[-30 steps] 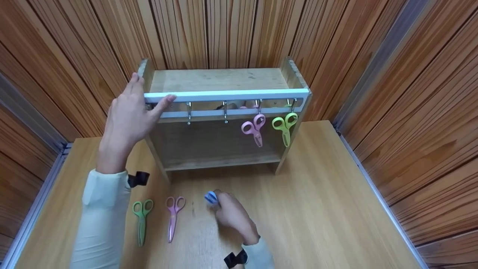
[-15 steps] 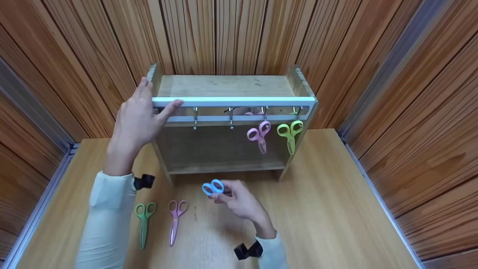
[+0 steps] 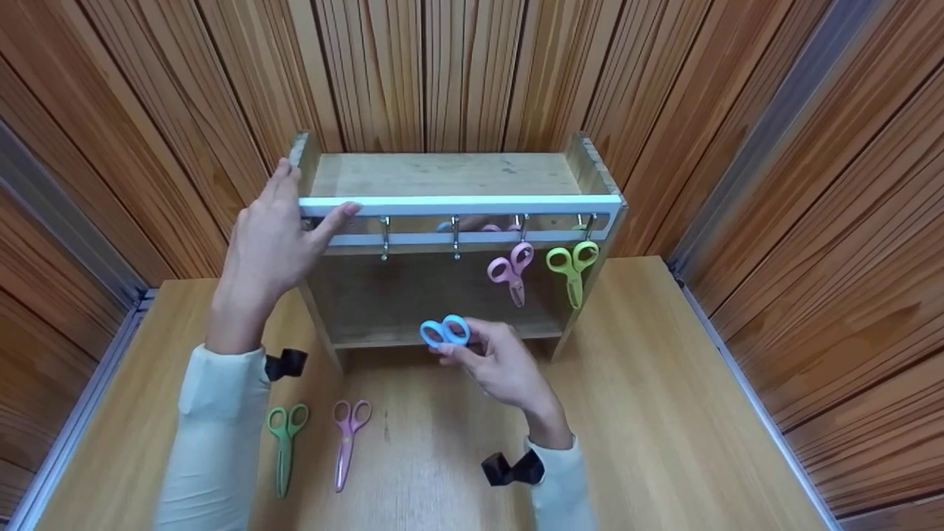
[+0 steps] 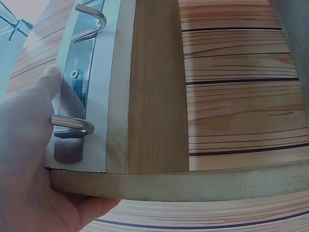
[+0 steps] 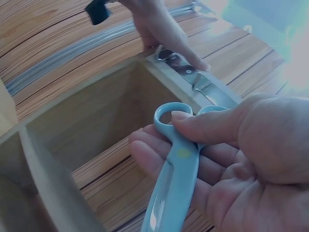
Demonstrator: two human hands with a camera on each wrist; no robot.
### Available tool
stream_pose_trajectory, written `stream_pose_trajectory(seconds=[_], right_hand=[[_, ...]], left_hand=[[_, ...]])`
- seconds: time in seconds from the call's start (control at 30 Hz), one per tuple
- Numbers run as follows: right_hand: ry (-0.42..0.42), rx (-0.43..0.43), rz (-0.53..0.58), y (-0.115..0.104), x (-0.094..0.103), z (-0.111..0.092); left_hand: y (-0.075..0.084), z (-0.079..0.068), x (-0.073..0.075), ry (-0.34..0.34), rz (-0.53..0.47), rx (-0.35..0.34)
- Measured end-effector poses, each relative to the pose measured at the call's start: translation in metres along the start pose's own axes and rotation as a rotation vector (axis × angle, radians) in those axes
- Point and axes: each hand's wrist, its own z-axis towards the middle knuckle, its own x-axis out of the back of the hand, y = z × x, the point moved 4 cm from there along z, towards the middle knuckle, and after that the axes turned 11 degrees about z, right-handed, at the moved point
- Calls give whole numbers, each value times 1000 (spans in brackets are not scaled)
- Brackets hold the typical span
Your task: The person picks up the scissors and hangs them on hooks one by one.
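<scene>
My left hand (image 3: pixel 262 251) grips the upper left corner of a small wooden shelf (image 3: pixel 442 173), thumb over the front of its white-framed hook rail (image 3: pixel 487 205) and fingers against the side panel. My right hand (image 3: pixel 509 369) holds blue scissors (image 5: pixel 181 162) by the handles, in front of the shelf's lower part. In the right wrist view the thumb presses on the finger loops and the blades point down, shut. From the rail's right-hand hooks hang pink scissors (image 3: pixel 518 291) and yellow-green scissors (image 3: pixel 574 284). Bare metal hooks (image 4: pixel 72 123) show near my left thumb.
Green scissors (image 3: pixel 284 461) and another pair of pink scissors (image 3: pixel 344 453) lie on the wooden table (image 3: pixel 664 428), front left, loops toward the shelf. Wood-patterned walls (image 3: pixel 464 74) with metal edge strips stand behind and at both sides.
My right hand has lifted the blue scissors from low over the table up toward the shelf, turning their loops upward. My left hand keeps its place on the shelf corner. The head view shifted slightly.
</scene>
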Motion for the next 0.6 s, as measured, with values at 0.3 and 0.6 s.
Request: stream_pose_trajectory(seconds=[0.3,0.6], right_hand=[[103,81,110,-21,8,13],[166,118,149,-35,11,25]], left_hand=[[1,1,2,10,13,-1],[0,-1,2,15,19,-7]])
